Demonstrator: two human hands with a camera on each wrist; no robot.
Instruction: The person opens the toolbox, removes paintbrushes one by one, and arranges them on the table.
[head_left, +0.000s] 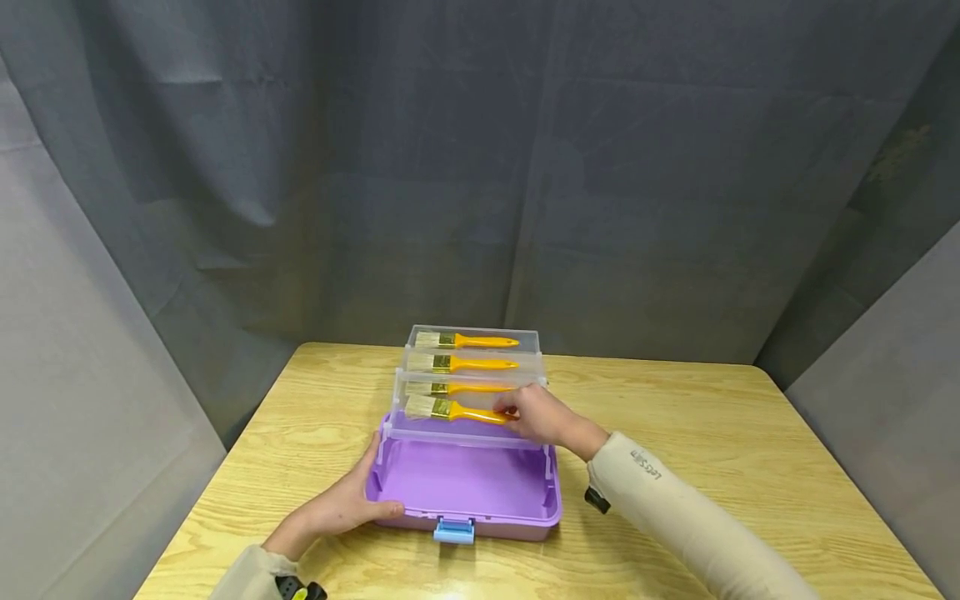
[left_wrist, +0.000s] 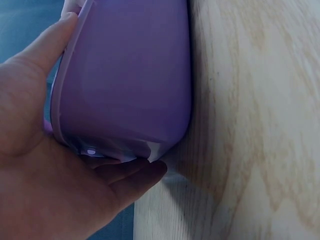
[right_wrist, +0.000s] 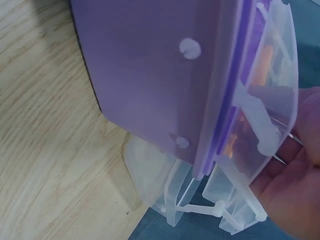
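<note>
A purple toolbox (head_left: 517, 528) stands open, its clear fold-out trays (head_left: 472, 435) raised in steps at the back. My left hand (head_left: 348, 498) grips the left end of the box, thumb at the front corner and fingers along the side. In the left wrist view, the fingertips (left_wrist: 155, 170) curve around the corner of the box. My right hand (head_left: 536, 412) pinches the handle end of the nearest paintbrush (head_left: 453, 410), at the front tray. This brush has a yellow handle and pale bristles pointing left. In the right wrist view, the tray wall partly hides the right fingers.
Other yellow-handled paintbrushes (head_left: 483, 364) lie parallel in the trays behind, bristles left. A blue latch (head_left: 454, 531) hangs at the front of the box. The wooden table (head_left: 675, 433) carries the box, and a dark grey curtain (head_left: 420, 183) hangs behind.
</note>
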